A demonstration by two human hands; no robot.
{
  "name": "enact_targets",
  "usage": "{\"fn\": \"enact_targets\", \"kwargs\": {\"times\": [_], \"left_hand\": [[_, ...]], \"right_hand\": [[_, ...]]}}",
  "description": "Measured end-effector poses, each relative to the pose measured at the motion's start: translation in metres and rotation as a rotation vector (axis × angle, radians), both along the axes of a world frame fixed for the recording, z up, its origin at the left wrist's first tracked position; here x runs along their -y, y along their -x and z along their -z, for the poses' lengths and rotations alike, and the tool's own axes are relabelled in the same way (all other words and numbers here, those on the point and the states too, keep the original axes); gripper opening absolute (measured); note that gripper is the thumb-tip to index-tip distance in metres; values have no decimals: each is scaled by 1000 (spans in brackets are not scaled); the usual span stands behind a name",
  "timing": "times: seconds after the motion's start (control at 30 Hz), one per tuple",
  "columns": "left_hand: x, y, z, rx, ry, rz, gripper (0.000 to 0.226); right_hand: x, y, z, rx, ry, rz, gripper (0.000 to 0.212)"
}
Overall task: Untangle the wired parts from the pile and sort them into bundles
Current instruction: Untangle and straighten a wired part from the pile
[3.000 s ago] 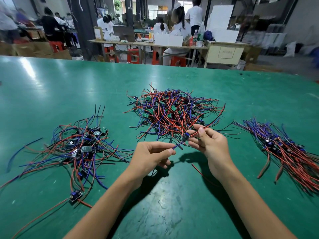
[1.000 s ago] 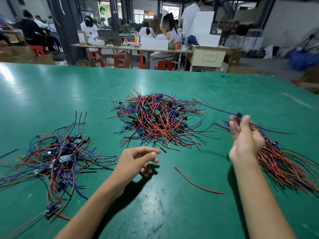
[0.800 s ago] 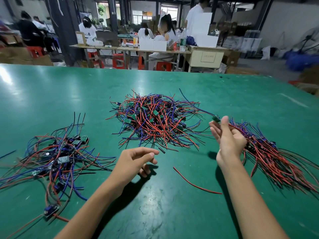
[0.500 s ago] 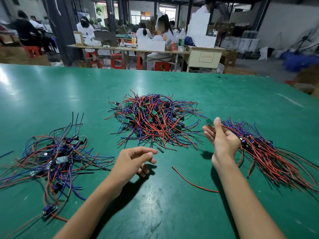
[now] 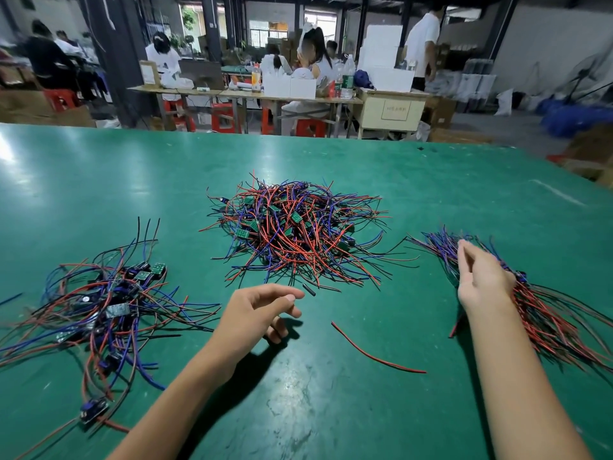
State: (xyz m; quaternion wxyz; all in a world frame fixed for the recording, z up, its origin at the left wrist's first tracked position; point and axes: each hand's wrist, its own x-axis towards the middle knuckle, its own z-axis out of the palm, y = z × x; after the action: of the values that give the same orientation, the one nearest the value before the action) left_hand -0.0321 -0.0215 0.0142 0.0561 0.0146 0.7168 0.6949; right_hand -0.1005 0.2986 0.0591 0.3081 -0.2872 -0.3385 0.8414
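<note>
Resting over the near end of the right-hand bundle [image 5: 557, 313], the right hand [image 5: 481, 280] has its fingers straight and together, pointing away up the table; whether they pinch any wire cannot be told from this angle. The left hand [image 5: 255, 313] hovers above the green table [image 5: 99, 180] with its fingers loosely curled and nothing in them, just short of a small black sleeve piece [image 5: 308, 290] lying by the pile's near edge. Between the two forearms lies one loose red wire [image 5: 374, 355], apart from everything else. Three heaps of wired parts are on the table: the tangled central pile [image 5: 295, 237] of red, blue and black leads with small green boards, a looser bundle [image 5: 106, 303] to the left with its wires splayed, and the combed bundle on the right, its wires lying roughly parallel. Beyond the table's far edge, several people sit or stand at workbenches [image 5: 245, 92].
</note>
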Motion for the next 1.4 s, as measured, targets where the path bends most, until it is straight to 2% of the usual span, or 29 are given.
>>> {"fn": "enact_targets", "kwargs": {"times": [0.2, 0.23, 0.3, 0.33, 0.37, 0.47, 0.5, 0.57, 0.63, 0.73, 0.9, 1.17, 1.33, 1.4], "left_hand": [[-3, -1, 0, -2, 1, -5, 18], [-3, -1, 0, -2, 1, -8, 18], [-3, -1, -1, -1, 0, -11, 17], [-3, -2, -1, 0, 1, -12, 17], [-3, -2, -2, 0, 2, -13, 17], [-2, -2, -2, -2, 11, -15, 17], [-1, -3, -1, -1, 12, -16, 18], [-1, -3, -1, -1, 8, -14, 18], [0, -3, -1, -1, 8, -11, 18], [0, -2, -1, -6, 14, -9, 18], [-1, -2, -1, -4, 10, -6, 18], [-3, -2, -1, -27, -10, -15, 18], [-8, -3, -2, -90, -23, -50, 18], [-10, -5, -2, -127, -20, -54, 30]], "right_hand": [[28, -3, -6, -83, -19, -88, 32], [34, -3, -5, -86, -17, -106, 30], [44, 0, 0, -42, -114, -181, 12], [48, 2, 5, -2, -241, -232, 12], [51, 5, 11, 62, -453, -281, 20], [57, 14, 38, 313, -1315, -404, 35], [59, 16, 46, 381, -1485, -460, 40], [58, 20, 57, 511, -1645, -506, 41], [57, 22, 59, 571, -1696, -430, 30], [57, 18, 54, 558, -1686, -353, 15], [60, 7, 45, 457, -1645, -154, 18], [89, -16, 23, 10, -1538, 105, 12], [112, -32, 20, -355, -1516, 50, 12], [123, -39, 20, -457, -1512, 2, 12]]}}
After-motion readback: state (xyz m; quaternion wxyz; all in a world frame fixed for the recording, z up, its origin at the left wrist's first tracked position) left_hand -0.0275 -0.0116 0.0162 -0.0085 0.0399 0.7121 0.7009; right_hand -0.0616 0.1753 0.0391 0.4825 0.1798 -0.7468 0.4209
